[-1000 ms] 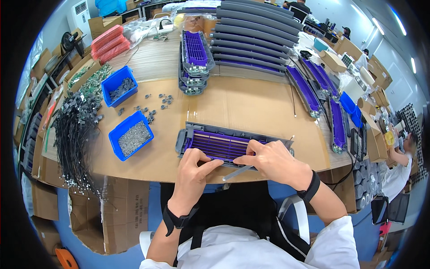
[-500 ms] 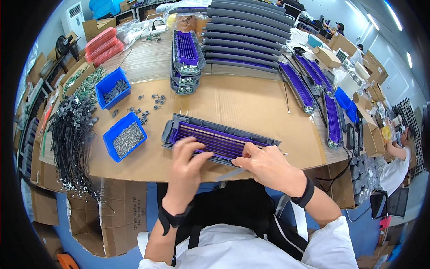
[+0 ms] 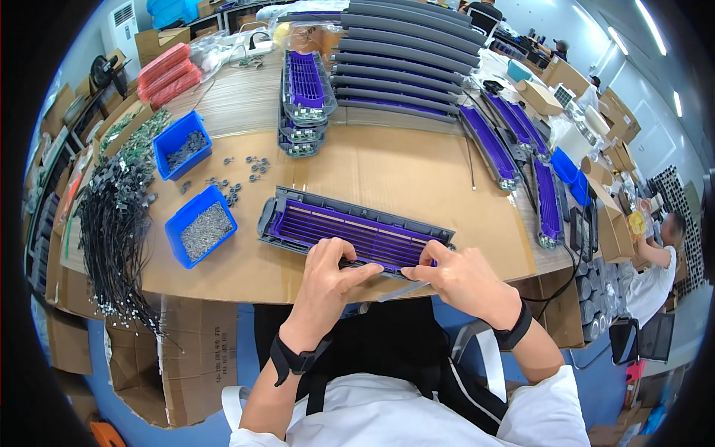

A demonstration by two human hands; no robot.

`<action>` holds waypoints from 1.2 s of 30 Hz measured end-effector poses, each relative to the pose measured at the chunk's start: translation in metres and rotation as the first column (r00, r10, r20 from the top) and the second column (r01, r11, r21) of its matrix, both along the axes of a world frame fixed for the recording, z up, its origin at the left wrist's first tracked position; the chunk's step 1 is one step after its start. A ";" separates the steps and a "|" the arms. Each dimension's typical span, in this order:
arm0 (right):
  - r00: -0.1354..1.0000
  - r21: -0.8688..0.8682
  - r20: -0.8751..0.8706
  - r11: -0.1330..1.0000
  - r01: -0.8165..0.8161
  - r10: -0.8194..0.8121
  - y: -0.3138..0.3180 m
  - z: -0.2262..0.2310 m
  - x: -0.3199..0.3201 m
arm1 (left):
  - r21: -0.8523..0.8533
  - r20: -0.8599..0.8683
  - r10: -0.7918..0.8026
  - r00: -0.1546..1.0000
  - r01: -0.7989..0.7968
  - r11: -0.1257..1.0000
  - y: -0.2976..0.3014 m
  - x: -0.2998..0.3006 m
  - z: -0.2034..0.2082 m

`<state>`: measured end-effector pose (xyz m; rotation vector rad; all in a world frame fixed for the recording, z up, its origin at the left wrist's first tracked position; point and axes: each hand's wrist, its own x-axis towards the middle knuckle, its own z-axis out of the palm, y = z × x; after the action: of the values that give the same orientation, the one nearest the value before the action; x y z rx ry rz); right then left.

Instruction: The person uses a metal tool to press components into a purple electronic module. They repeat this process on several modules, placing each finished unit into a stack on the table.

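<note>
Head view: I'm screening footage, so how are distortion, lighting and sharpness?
Head view: black corners, cardboard sheet bowed along its front edge; head view, upper right: ceiling tube light glaring white; head view, centre: left hand, right hand and purple-grey grille housing fairly sharp.

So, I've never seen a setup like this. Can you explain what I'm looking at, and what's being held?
There's no machine here: you see a person's bare left hand and right hand, with dark wristbands. The picture comes from a camera on their head, looking down; its wide lens bends straight edges. A grey and purple panel lies on the cardboard. Both hands have fingertips at its near edge; I can't tell whether they pinch anything small there. A clear strip shows just below the right hand. Off to the left are two blue bins and black wires; a stack of grey parts stands farther back.
</note>
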<state>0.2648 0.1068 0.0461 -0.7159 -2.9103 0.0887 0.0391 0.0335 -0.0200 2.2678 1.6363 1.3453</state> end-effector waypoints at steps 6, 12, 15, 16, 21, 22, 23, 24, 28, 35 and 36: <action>0.999 -0.116 -0.039 0.993 0.010 -0.015 0.002 0.016 0.005 | -0.031 0.002 0.011 1.000 -0.011 0.999 0.003 -0.017 0.002; 0.992 -0.306 -0.124 0.951 -0.037 -0.001 0.005 0.010 0.003 | 0.029 0.045 0.038 0.998 -0.040 0.999 0.005 -0.030 -0.002; 0.978 -0.296 -0.206 0.955 -0.028 -0.035 0.001 0.000 -0.002 | -0.008 0.030 0.059 0.998 -0.059 0.998 0.006 -0.035 -0.002; 0.967 -0.302 -0.247 0.953 -0.023 -0.055 0.000 -0.002 -0.002 | -0.003 0.015 0.099 0.995 -0.099 0.995 0.006 -0.035 -0.002; 0.821 -0.791 -0.308 0.609 0.060 -0.481 0.011 -0.002 0.011 | -0.026 0.038 0.231 0.972 -0.230 0.973 -0.009 -0.022 0.006; 0.837 -0.811 -0.269 0.581 0.070 -0.476 0.015 -0.003 0.014 | -0.018 0.081 0.235 0.969 -0.235 0.972 -0.012 -0.014 0.007; 0.853 -0.830 -0.229 0.552 0.081 -0.470 0.019 -0.006 0.017 | -0.007 0.058 0.191 0.980 -0.191 0.982 -0.015 -0.006 0.008; 0.867 -0.846 -0.188 0.525 0.096 -0.461 0.022 -0.006 0.019 | -0.016 0.121 0.134 0.984 -0.133 0.991 -0.017 0.006 0.008; 0.886 -0.950 0.022 0.268 0.164 -0.464 0.024 -0.002 0.019 | -0.028 0.112 0.032 0.993 -0.029 0.999 -0.014 0.040 0.003; 0.905 -0.990 0.129 0.003 0.142 -0.406 0.024 0.003 0.014 | -0.007 0.108 0.027 0.994 -0.026 1.000 -0.012 0.042 -0.006; 0.911 -0.993 0.112 -0.016 0.115 -0.397 0.023 0.000 0.013 | -0.006 0.110 0.027 0.994 -0.026 1.000 -0.012 0.042 -0.006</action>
<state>0.2780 0.1301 0.0461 -1.2337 -1.8972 2.2071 0.0810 0.0218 -0.0262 2.1347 1.6380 1.4437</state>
